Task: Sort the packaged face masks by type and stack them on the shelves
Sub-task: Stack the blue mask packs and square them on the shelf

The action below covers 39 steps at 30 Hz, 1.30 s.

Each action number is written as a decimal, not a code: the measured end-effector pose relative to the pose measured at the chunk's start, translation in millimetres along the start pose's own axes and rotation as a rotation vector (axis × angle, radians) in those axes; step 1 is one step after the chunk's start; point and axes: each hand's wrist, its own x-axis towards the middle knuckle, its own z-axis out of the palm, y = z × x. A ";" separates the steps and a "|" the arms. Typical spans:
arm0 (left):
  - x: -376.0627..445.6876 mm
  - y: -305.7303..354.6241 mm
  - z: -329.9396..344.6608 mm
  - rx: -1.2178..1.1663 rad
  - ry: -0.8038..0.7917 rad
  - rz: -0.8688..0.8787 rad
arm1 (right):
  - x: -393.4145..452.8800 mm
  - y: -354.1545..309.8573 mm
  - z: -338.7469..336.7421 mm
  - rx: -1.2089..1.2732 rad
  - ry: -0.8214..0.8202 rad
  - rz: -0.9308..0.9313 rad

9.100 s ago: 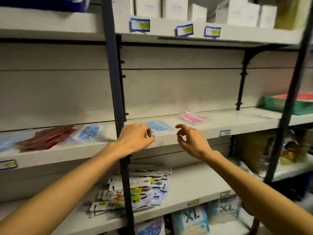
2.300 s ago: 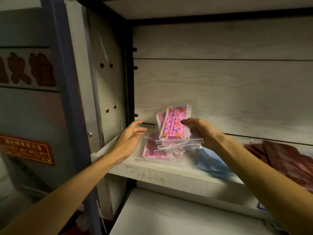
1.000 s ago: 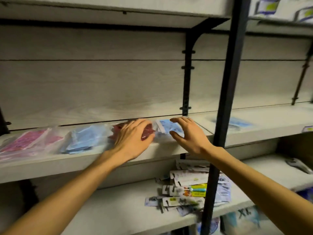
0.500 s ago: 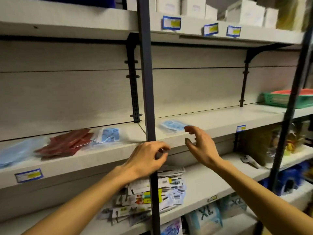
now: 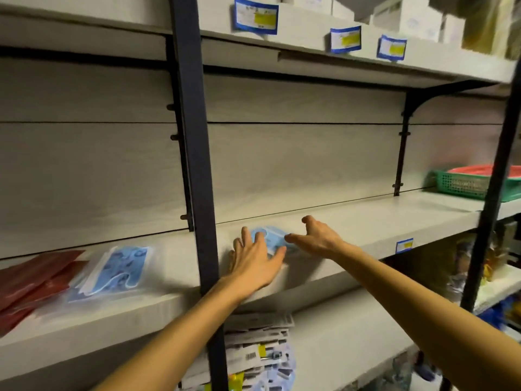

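A clear pack of blue patterned face masks (image 5: 272,238) lies on the middle shelf (image 5: 352,221) just right of the dark upright post. My left hand (image 5: 253,261) is spread flat with its fingertips on the pack's near left part. My right hand (image 5: 318,238) hovers over the pack's right side, fingers apart, holding nothing. Left of the post lie another pack of blue patterned masks (image 5: 118,268) and a pile of dark red mask packs (image 5: 31,283).
A dark upright post (image 5: 197,176) stands just left of my left arm. A green basket (image 5: 468,183) sits far right on the same shelf. Mixed mask packs (image 5: 259,354) are heaped on the lower shelf. White boxes and blue price tags (image 5: 255,15) line the top shelf.
Both hands have moved up from in front of the shelf edge onto the blue pack right of the post. The left hand opened flat; the view moved closer and slightly right.
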 end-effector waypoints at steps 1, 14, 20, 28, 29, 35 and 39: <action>9.2 1.3 4.8 -0.013 -0.043 -0.027 | 12.4 1.5 2.4 0.016 -0.034 0.030; 49.6 17.0 25.2 -0.286 0.069 -0.125 | 74.8 22.6 -14.4 0.627 -0.445 0.193; 68.7 36.4 20.2 -1.124 0.304 -0.587 | 98.7 46.3 -19.7 0.535 -0.569 0.090; 119.6 68.7 32.7 -1.381 0.078 -0.687 | 140.9 90.9 -34.5 0.535 -0.539 -0.156; 126.9 77.0 36.2 -1.355 0.083 -0.679 | 146.3 96.8 -36.2 0.568 -0.521 -0.185; 181.6 106.8 50.2 -1.209 0.238 -0.584 | 189.6 138.9 -46.7 0.674 -0.137 -0.323; 210.0 128.6 58.0 -1.387 0.178 -0.513 | 223.9 158.0 -67.0 0.798 -0.082 -0.289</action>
